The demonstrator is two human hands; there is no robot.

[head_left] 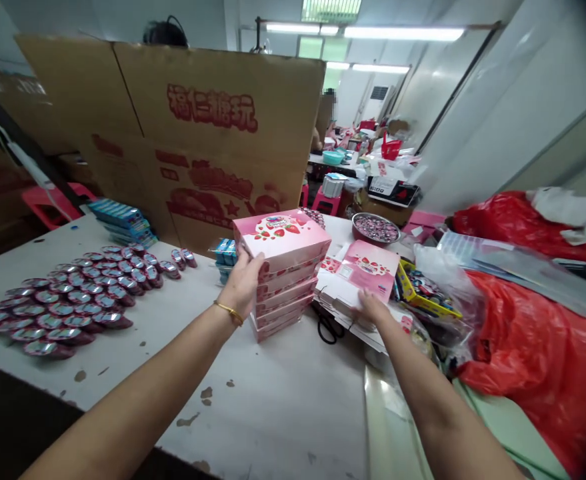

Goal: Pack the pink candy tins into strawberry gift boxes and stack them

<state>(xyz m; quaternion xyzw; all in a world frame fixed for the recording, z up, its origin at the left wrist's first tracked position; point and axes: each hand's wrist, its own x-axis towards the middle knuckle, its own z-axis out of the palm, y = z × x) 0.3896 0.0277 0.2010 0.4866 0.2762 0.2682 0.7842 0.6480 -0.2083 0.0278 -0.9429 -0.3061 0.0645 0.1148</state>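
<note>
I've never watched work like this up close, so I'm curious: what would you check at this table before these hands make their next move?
1. The left hand is in contact with the top box: ok.
2. The stack of pink strawberry-print boxes stands upright on the table: ok.
3. The right hand is on the flat pink carton: ok.
4. The black-handled scissors lie apart from both hands: ok.
5. The rows of foil-topped cups lie apart from the stack: ok.
6. The boxes in the stack are filled: cannot tell.
</note>
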